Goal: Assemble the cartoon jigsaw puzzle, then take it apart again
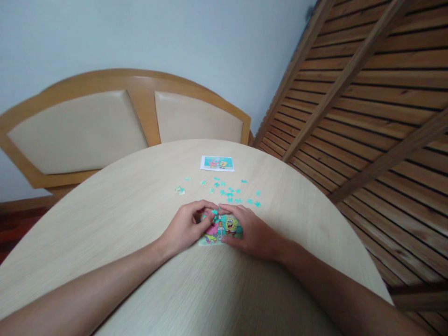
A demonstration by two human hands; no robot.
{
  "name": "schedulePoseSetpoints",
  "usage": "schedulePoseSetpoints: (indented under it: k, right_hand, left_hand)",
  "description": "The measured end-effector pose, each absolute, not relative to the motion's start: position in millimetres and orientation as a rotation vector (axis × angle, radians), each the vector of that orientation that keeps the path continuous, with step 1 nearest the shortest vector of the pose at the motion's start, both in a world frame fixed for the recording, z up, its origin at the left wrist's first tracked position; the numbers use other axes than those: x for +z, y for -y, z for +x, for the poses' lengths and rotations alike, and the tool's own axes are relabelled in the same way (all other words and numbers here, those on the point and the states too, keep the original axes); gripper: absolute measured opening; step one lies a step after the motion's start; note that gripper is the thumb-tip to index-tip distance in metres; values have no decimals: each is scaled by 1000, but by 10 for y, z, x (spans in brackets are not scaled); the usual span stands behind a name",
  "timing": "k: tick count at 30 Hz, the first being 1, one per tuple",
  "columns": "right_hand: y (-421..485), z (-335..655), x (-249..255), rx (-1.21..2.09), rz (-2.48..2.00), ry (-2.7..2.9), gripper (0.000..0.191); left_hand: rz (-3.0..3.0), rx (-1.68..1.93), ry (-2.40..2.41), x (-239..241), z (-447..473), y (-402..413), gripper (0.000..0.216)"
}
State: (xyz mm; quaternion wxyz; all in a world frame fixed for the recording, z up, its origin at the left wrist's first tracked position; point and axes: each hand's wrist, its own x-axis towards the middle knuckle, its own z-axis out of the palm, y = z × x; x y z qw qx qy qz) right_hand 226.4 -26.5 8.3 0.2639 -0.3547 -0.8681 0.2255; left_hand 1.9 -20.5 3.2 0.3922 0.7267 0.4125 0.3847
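Note:
A small, partly assembled cartoon jigsaw puzzle lies on the round pale wooden table. My left hand rests on its left side, with its fingertips pinched on a turquoise puzzle piece at the puzzle's top edge. My right hand lies over the puzzle's right side, fingers curled, index fingertip meeting the left hand's fingertips at that same piece. Several loose turquoise pieces are scattered just beyond the hands. A small reference picture of the same cartoon lies farther back.
A wooden bench with two cream padded back panels stands behind the table against a pale blue wall. A slatted wooden panel fills the right side. One stray piece lies left of the others.

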Motion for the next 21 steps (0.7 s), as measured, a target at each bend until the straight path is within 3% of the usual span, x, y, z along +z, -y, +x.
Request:
schedulePoseSetpoints:
  k: [7,21]
  right_hand:
    - [208,2435,206,570,-936,2594,35]
    - [138,2546,250,591,-956,2588,38]
  left_hand:
    - [1840,977,-1108,14,-5,169,21]
    - [2036,895,-1206,47,-34,207,19]
